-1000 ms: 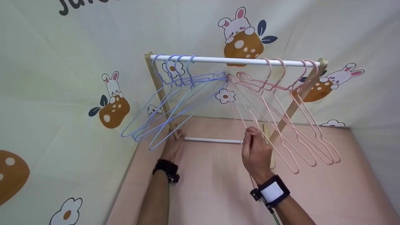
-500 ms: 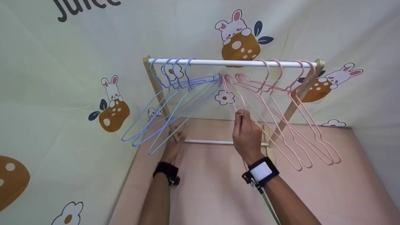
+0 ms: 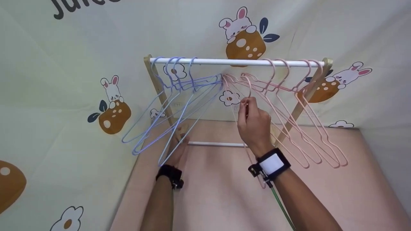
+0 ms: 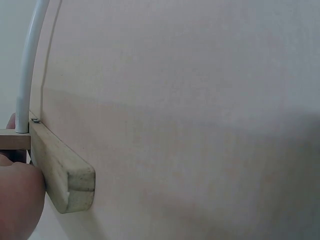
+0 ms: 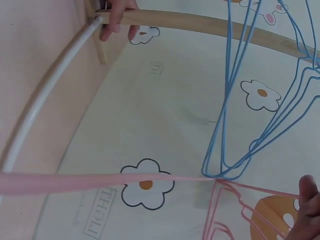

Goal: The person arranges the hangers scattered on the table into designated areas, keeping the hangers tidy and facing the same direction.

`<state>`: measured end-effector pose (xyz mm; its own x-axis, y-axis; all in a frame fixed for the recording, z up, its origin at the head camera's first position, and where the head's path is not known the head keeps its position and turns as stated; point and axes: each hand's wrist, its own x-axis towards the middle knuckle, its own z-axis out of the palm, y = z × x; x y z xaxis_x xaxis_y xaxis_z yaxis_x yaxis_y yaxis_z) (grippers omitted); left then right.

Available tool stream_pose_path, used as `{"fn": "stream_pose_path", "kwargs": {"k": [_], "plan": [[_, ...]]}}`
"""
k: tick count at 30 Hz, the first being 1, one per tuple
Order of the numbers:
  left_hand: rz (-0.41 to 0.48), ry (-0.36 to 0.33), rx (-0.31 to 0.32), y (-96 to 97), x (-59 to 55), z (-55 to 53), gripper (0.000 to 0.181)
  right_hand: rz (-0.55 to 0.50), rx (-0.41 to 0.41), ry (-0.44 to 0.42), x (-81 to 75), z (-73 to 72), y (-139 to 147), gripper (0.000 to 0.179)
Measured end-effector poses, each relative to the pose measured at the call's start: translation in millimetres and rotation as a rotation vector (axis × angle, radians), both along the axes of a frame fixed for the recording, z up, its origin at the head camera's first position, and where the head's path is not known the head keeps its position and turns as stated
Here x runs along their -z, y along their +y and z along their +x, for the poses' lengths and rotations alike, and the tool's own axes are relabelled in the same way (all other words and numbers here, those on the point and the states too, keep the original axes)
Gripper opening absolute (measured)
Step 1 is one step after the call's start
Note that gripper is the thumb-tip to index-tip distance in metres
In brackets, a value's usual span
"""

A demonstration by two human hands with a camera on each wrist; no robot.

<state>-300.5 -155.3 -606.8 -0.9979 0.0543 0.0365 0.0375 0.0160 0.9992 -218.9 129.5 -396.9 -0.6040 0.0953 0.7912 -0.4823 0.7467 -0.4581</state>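
Observation:
My right hand point(image 3: 256, 125) pinches a pink clothes hanger point(image 3: 250, 88) just under its hook, in front of the rack and below its white top rail point(image 3: 221, 61). One long pink side of that hanger point(image 5: 90, 181) crosses the right wrist view, and its lower corner hangs beneath my wrist in the head view. Low on the left, my left hand point(image 3: 180, 149) grips the foot end of the rack's wooden side post point(image 5: 175, 20), beside the white lower bar point(image 4: 27, 75). Several blue hangers point(image 5: 226, 100) hang at the rail's left, several pink hangers point(image 3: 273, 69) at its right.
A wooden foot point(image 4: 62, 175) of the rack rests on the pink surface point(image 3: 208, 192). The right side post point(image 3: 297, 112) stands behind the pink hangers. A printed cloth with rabbits and flowers point(image 3: 229, 98) rises behind and at both sides.
My right hand has risen with the pink hanger, whose hook now shows above the fingers closer to the top rail. My left hand stays at the lower left of the rack.

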Motion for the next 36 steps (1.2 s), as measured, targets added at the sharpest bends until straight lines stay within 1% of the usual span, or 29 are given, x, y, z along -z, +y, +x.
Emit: {"fn": "stream_pose_path", "kwargs": {"k": [2, 4, 7, 9, 11, 13, 17, 20, 22, 24, 27, 31, 33, 36], "plan": [[0.005, -0.027, 0.015, -2.0, 1.0, -1.2, 0.072, -0.002, -0.009, -0.007, -8.5, 0.4, -2, 0.018], [-0.002, -0.047, 0.025, -3.7, 4.5, -3.4, 0.071, -0.001, -0.014, -0.010, -15.9, 0.3, -4, 0.018], [-0.020, -0.071, 0.014, -4.4, 9.3, -6.4, 0.070, 0.001, -0.010, -0.019, -25.9, 0.5, -5, 0.017], [-0.002, -0.073, 0.007, -4.0, 11.2, -8.3, 0.070, 0.008, -0.010, -0.029, -31.4, 0.8, -5, 0.017], [0.006, -0.079, -0.003, -3.3, 11.5, -9.1, 0.069, 0.015, -0.011, -0.044, -35.6, 1.4, -5, 0.018], [-0.006, -0.091, -0.008, -2.9, 10.2, -8.4, 0.069, 0.025, -0.009, -0.062, -38.9, 2.4, -4, 0.020], [-0.010, -0.110, 0.023, -2.6, 3.6, -3.9, 0.068, 0.034, 0.011, -0.066, -42.9, 4.9, -2, 0.020], [0.017, -0.098, 0.057, -3.2, -2.8, -0.2, 0.069, 0.039, 0.026, -0.043, -46.5, 6.3, 0, 0.018], [0.038, -0.084, 0.069, -3.8, -6.0, 1.3, 0.071, 0.047, 0.035, -0.033, -48.9, 5.5, 1, 0.019], [0.039, -0.068, 0.074, -4.4, -7.4, 1.7, 0.073, 0.062, 0.042, -0.036, -50.6, 3.7, 0, 0.021], [0.032, -0.067, 0.067, -4.9, -5.5, 0.8, 0.073, 0.088, 0.055, -0.045, -50.5, 0.5, -2, 0.023], [-0.026, -0.084, 0.024, -3.8, 2.8, -4.3, 0.068, 0.120, 0.061, -0.049, -48.2, -2.6, -4, 0.023], [-0.043, -0.079, 0.006, -2.9, 5.9, -7.5, 0.066, 0.134, 0.063, -0.048, -47.0, -3.8, -4, 0.024], [-0.071, -0.086, -0.007, -1.8, 6.4, -9.3, 0.064, 0.139, 0.064, -0.040, -46.3, -4.1, -3, 0.024]]}}
